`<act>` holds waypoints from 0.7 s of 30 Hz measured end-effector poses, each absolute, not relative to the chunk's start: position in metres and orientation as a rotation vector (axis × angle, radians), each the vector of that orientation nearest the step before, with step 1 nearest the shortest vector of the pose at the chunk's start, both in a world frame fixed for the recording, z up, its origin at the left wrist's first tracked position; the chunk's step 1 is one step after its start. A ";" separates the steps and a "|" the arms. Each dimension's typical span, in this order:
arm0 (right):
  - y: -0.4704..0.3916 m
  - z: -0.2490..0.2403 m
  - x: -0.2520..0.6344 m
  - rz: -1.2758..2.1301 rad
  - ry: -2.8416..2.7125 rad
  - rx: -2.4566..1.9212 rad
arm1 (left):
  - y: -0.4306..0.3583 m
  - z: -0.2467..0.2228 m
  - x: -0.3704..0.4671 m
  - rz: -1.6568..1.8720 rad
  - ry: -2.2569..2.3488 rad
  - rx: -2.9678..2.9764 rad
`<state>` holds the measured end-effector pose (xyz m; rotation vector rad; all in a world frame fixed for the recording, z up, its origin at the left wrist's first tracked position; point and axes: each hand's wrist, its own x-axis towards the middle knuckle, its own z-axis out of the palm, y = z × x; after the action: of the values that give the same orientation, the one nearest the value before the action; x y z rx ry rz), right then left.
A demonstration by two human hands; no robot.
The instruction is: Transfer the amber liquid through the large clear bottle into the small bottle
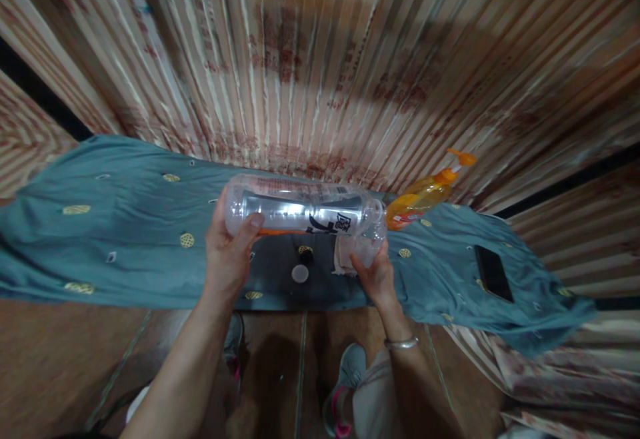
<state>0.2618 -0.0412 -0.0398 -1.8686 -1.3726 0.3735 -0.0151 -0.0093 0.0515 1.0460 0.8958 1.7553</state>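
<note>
My left hand (227, 246) grips the base end of a large clear plastic bottle (300, 209) with a silver label and black characters. The bottle lies almost level in the air, its neck to the right. In my right hand (377, 272) is a small clear plastic container (374, 239), held right at the bottle's neck; whether the two touch is hard to see. Below the bottle, a small round whitish lid (300, 273) and a black cap (306, 256) rest on the cloth. A folded pale tissue or cloth (344, 256) lies just left of my right hand.
An orange pump bottle (420, 199) with yellow-orange liquid stands behind my right hand. Farther right lies a black phone (493, 272). A teal cloth with pineapple prints (130, 226) covers the narrow table. Behind it hangs a striped curtain (310, 79).
</note>
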 end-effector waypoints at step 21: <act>-0.040 -0.045 0.264 0.372 -1.360 -1.883 | -0.008 0.048 -0.015 1.773 0.895 1.033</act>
<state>0.2641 -0.0400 -0.0451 -1.8828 -1.3598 0.3722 -0.0148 -0.0075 0.0476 1.0326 0.8947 1.7734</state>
